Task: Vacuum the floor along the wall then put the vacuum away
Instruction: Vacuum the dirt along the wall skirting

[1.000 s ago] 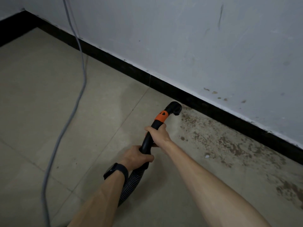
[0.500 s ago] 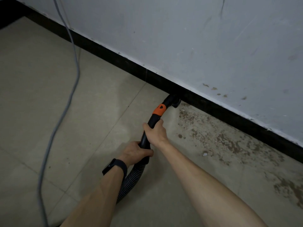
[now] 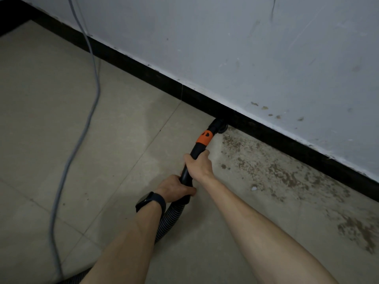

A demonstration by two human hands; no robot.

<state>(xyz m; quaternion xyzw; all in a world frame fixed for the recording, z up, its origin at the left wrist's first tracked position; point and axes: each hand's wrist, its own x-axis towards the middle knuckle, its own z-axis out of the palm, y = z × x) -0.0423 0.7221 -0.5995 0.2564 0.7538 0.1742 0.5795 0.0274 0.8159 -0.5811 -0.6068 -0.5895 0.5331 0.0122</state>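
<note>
A black vacuum wand with an orange collar [image 3: 203, 138] points away from me toward the wall. Its black nozzle [image 3: 218, 126] sits on the floor right against the black baseboard [image 3: 287, 138]. My right hand [image 3: 199, 166] grips the wand just below the collar. My left hand [image 3: 174, 186], with a dark watch on its wrist, grips the wand lower down where the ribbed hose [image 3: 170, 220] joins. The hose curves back under my left forearm. The vacuum body is out of view.
A grey power cable [image 3: 90, 111] hangs down the pale wall [image 3: 225, 48] and trails over the beige floor tiles on the left. Brown stains and grit [image 3: 266, 171] cover the floor along the baseboard to the nozzle's right. A small white scrap [image 3: 253, 188] lies there.
The nozzle has moved forward from the open floor to the baseboard and now rests against it. Both hands have kept their grip on the wand.
</note>
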